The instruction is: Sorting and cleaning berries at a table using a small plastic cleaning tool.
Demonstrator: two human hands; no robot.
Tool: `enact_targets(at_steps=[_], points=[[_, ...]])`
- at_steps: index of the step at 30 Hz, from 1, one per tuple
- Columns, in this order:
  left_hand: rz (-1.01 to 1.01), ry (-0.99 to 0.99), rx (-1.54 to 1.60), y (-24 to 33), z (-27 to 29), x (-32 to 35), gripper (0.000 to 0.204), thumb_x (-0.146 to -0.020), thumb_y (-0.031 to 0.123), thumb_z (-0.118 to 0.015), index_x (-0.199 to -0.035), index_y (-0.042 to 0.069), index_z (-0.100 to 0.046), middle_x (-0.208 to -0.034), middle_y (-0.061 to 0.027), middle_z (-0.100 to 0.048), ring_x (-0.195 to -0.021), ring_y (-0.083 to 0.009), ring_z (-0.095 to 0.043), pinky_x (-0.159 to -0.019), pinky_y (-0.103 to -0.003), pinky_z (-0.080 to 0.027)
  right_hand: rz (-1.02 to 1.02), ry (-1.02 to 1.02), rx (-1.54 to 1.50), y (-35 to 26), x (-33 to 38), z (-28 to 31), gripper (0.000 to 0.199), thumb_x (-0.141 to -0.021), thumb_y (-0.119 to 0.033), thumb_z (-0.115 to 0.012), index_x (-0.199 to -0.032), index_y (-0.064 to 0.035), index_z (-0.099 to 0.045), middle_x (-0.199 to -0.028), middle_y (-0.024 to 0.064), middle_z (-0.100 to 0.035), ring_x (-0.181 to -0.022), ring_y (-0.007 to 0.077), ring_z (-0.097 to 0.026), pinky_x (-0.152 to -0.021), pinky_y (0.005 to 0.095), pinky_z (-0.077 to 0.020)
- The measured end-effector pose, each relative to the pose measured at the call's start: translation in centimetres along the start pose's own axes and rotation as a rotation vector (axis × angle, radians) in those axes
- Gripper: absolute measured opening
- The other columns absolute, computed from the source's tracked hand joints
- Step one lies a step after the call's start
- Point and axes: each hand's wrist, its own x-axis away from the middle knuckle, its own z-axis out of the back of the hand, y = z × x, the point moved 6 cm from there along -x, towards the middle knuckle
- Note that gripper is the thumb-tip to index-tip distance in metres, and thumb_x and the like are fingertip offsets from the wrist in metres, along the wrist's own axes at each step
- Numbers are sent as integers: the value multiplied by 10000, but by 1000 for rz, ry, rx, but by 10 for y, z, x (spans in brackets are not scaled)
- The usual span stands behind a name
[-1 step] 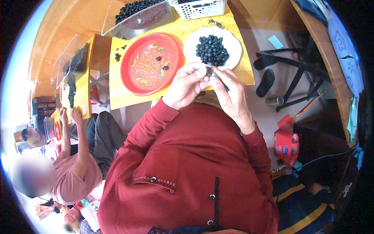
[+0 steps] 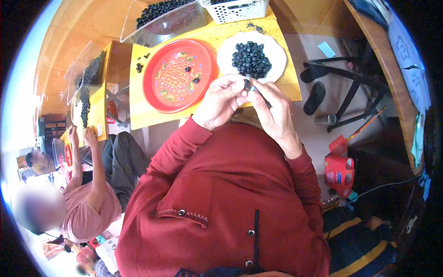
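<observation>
Head view, read from left to right: at the far left, a co-worker in a pink top (image 2: 92, 207) sits at a neighbouring yellow bench (image 2: 101, 125). Compared with the picture just before, that person's hands (image 2: 90, 137) have shifted slightly; it is the only change we can make out. On our own yellow bench (image 2: 138, 119), a few loose dark bits (image 2: 139, 67) lie beside a round red tray (image 2: 200, 96) decorated in gold and green, with two small dark pieces (image 2: 196, 80) on it. Behind the tray we find a clear tub (image 2: 184, 21) of dark berries.

Next comes our left hand (image 2: 220, 100), thumb and fingers pinched together around a small dark item (image 2: 247, 84), too small to name. Beyond it, a white plate (image 2: 279, 54) carries a heap of round dark berries (image 2: 251, 60), with a white basket (image 2: 237, 14) further back. Our right hand (image 2: 275, 107), just in front of the plate, grips a slim dark tool (image 2: 261, 96), mostly covered by the fingers; its tip meets the left fingertips. Both hands, the heap and the tray match the previous picture, so we judge the work to be mid-way through one piece. At the right, a red bag (image 2: 339, 174) stands low down.
</observation>
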Motion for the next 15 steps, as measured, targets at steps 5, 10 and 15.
enact_targets(at_steps=[5, 10, 15], points=[[-37, -68, -19, 2, -1, 2, 159, -947, 53, -602, -1096, 14, -642, -937, -58, -658, -841, -136, -630, -799, -307, -557, 14, 23, -46, -2, 2, 3, 362, -980, -254, -564, -1141, 62, -638, -881, 173, -641, -758, 288, -644, -675, 353, -497], [-33, -105, -69, 4, -8, 8, 150, -945, 71, -609, -1077, 6, -640, -935, -77, -657, -826, -148, -635, -786, -309, -558, -63, -29, -55, 6, 8, 1, 328, -988, -204, -574, -1170, 62, -636, -915, 146, -669, -835, 201, -649, -745, 297, -495], [-43, -178, -154, 7, -33, 14, 136, -954, 144, -609, -977, 10, -608, -880, -72, -589, -779, -173, -607, -723, -315, -533, -285, 194, -146, 43, 14, 30, 348, -1000, -251, -558, -1154, 47, -650, -953, 166, -684, -866, 190, -648, -768, 301, -497]])
